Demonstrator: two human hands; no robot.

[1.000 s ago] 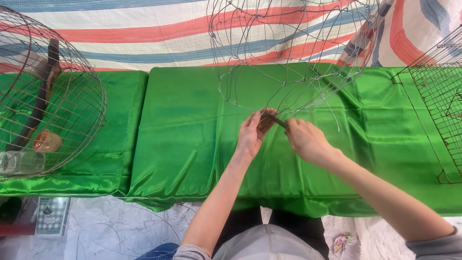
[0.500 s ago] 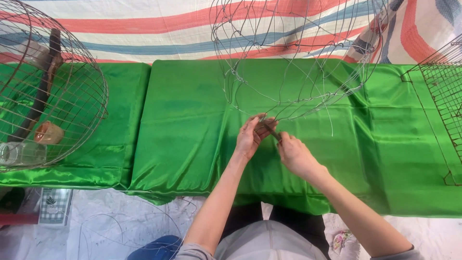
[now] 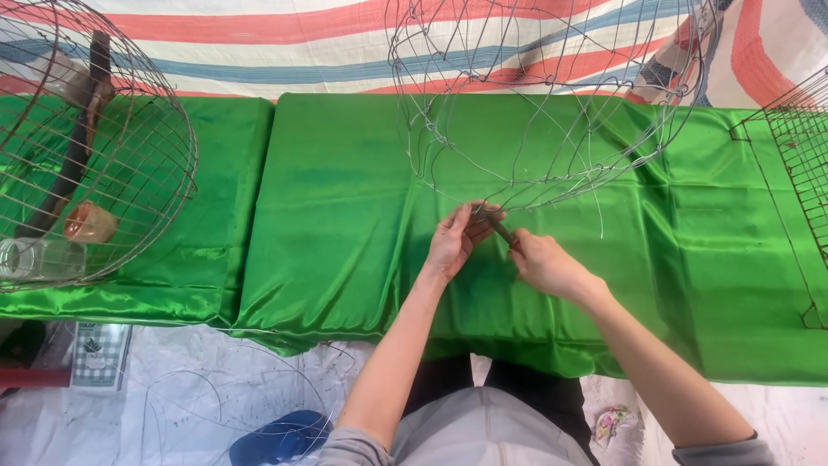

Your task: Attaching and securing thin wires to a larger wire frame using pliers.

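A round wire cage frame (image 3: 552, 95) of thin bent wires stands on the green satin cloth (image 3: 345, 216) in front of me. My left hand (image 3: 455, 240) pinches the frame's lower wires at its near edge. My right hand (image 3: 545, 263) grips a small dark tool (image 3: 500, 231), seemingly pliers, whose tip meets the same wires beside my left fingers. Both hands sit close together just below the frame's bottom rim.
A finished round wire cage (image 3: 95, 155) with a dark wooden perch and small cups lies at the left. A flat wire mesh panel (image 3: 798, 173) lies at the right edge. Loose wire (image 3: 207, 397), a blue slipper (image 3: 280, 438) and a small box (image 3: 99, 354) are on the floor.
My right hand has drawn in closer to my left hand at the frame's lower edge. The view has tilted slightly, so the frame sits higher and larger in the picture.
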